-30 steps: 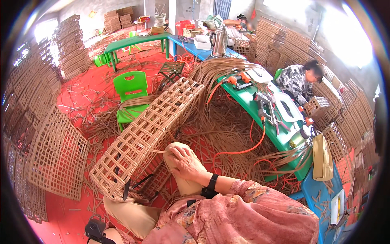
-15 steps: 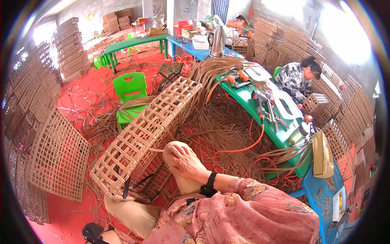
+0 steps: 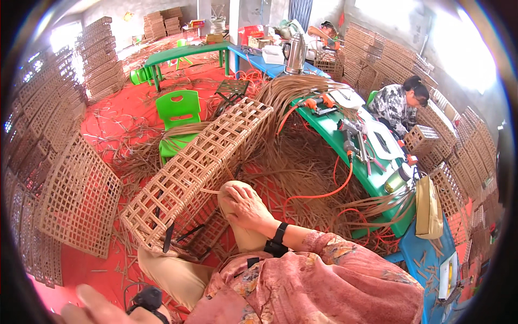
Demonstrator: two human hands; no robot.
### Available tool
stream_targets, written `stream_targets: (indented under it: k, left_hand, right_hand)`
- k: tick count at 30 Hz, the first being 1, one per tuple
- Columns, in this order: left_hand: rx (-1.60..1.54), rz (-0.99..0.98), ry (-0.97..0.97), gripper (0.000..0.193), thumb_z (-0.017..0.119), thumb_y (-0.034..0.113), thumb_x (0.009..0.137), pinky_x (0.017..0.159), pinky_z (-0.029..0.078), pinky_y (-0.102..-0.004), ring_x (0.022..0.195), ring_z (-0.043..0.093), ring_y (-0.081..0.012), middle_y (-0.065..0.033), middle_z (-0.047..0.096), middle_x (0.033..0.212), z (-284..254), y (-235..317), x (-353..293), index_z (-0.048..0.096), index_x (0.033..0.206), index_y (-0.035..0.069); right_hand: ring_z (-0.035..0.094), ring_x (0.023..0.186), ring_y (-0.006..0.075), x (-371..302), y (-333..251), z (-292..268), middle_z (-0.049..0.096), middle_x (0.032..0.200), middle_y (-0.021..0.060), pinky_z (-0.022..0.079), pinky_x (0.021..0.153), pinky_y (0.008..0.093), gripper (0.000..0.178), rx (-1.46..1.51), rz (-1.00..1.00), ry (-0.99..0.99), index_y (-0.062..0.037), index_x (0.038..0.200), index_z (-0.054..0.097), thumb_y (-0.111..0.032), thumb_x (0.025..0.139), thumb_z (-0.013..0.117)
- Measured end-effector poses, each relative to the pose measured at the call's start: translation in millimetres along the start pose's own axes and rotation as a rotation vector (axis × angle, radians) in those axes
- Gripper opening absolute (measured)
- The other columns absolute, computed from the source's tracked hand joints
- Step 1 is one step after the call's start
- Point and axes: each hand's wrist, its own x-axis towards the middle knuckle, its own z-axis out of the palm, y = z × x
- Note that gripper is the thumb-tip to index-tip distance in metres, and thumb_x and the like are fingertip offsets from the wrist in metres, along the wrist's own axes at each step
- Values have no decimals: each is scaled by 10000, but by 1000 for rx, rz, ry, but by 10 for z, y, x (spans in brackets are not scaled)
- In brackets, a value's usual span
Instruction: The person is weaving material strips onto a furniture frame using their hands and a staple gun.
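Note:
A long woven basket frame (image 3: 197,164) of brown strips leans across my legs, its openwork side facing up and its near end by my left thigh. Dark straps (image 3: 168,237) hang at that end. My right hand (image 3: 245,207) lies on my right knee, fingers stretched over the trouser cloth, and holds nothing I can see. A thin loose strip (image 3: 210,191) juts from the frame's side toward that knee. At the lower left edge my left hand (image 3: 97,310) is raised, blurred and partly cut off; its visible fingers are apart, with nothing seen in them.
A green table (image 3: 359,167) at right carries air tools with orange hoses, a jar and bundled strips (image 3: 302,89). A green chair (image 3: 179,108) stands beyond the frame. Woven panels (image 3: 81,194) stack at left. A co-worker (image 3: 396,105) sits far right. Strip scraps cover the red floor.
My left hand has come up into view at the lower left, where mostly its wrist strap showed before. The right hand stays on the knee. The view has shifted slightly.

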Motion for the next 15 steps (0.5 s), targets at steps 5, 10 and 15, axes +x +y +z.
stream_targets:
  k: [5,10,15]
  left_hand:
    - [-59,-101,-375,147,671,250,906,932,338,-385,1083,532,-150,59,570,1099,223,-49,113,674,1050,279]
    - [-194,-375,-121,176,653,108,893,944,420,-408,1110,559,-160,-6,624,1089,754,-54,163,679,1064,140]
    - [-207,-201,-235,180,650,103,892,947,422,-408,1110,561,-161,-9,626,1092,421,-227,117,677,1067,133]
  right_hand:
    - [333,1357,335,8,-57,-32,413,1432,136,272,1133,484,571,-4,-9,-10,-83,1292,572,-358,799,657]
    - [337,1354,334,19,-89,-32,400,1436,135,287,1123,480,581,-29,-6,-50,-71,1296,557,-349,796,664]
    - [316,1368,334,1,34,17,390,1433,134,285,1117,487,579,0,11,-29,-62,1286,554,-318,783,683]
